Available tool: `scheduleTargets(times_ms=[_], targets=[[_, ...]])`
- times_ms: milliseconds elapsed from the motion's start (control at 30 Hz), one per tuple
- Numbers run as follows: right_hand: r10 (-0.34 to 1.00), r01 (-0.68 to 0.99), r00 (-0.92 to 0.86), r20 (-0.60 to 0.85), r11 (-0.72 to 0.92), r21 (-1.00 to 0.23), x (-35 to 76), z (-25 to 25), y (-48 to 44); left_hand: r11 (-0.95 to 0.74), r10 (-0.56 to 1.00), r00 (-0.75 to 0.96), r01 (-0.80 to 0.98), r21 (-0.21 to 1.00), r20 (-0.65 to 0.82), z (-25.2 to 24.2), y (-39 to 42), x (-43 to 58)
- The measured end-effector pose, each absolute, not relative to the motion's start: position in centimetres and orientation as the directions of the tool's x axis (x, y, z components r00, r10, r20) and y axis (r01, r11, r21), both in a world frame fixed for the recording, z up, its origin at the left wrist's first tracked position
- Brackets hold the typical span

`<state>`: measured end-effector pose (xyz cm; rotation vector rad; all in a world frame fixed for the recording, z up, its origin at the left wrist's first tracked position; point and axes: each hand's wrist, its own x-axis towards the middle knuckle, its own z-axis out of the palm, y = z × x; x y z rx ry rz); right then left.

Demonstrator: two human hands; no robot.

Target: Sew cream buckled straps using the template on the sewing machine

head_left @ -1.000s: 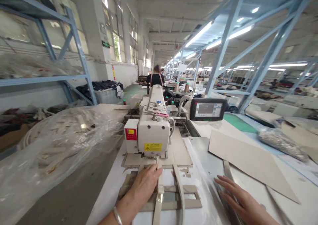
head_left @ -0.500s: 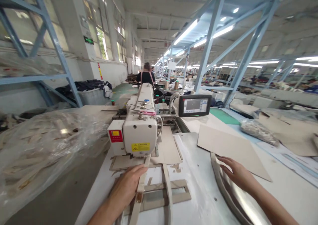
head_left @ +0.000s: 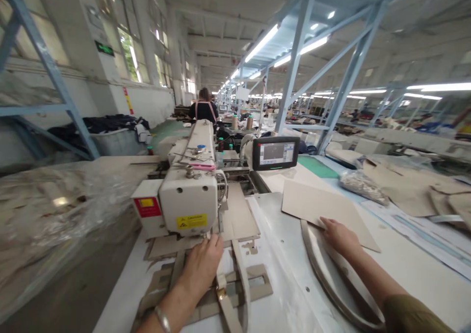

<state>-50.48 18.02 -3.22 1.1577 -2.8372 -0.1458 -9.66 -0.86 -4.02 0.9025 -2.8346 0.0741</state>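
My left hand point(head_left: 204, 259) is in front of the sewing machine head point(head_left: 188, 195), fingers together and bent over a beige strap point(head_left: 230, 311). The strap has a brass-coloured metal fitting and runs out from beneath the hand. A second beige strap point(head_left: 241, 274) lies just to the right. Both cross a flat brown frame with cut-out windows point(head_left: 263, 289). A beige panel point(head_left: 241, 210) lies under the machine. My right hand point(head_left: 340, 237) has closed fingers at the near edge of a loose beige panel point(head_left: 324, 205); its thumb is hidden. Below that hand curves a padded beige strip point(head_left: 312, 264).
A control screen point(head_left: 275, 153) stands behind the metal worktop. Clear plastic with beige pieces point(head_left: 55, 215) fills the left side. At right lie a bag of small parts point(head_left: 362, 186) and more beige panels point(head_left: 397, 186). A person point(head_left: 203, 108) is farther back.
My left hand has moved up and over the strap, closer to the machine head. My right hand's fingers, spread before, have closed at the panel's edge. The view has shifted right.
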Motion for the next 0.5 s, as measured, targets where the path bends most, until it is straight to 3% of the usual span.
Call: scheduleTargets(times_ms=[133,333,500], targets=[[-0.735,-0.729,-0.675,0.056,0.677,0.098,-51.5,-3.7,18.7,0.854,-0.503,-0.853,-0.515,-0.072,0.135,-3.5,-1.4,-10.9],[-0.731,-0.734,-0.666,0.146,0.678,0.045,-54.5,-3.4,19.9,0.902,-0.422,-0.903,-0.427,-0.063,0.079,-3.7,-3.0,-11.0],[-0.666,-0.743,-0.656,0.356,0.654,-0.145,-56.7,-2.8,21.3,0.908,-0.409,-0.911,-0.413,-0.077,0.058,-3.6,-3.1,-11.2]])
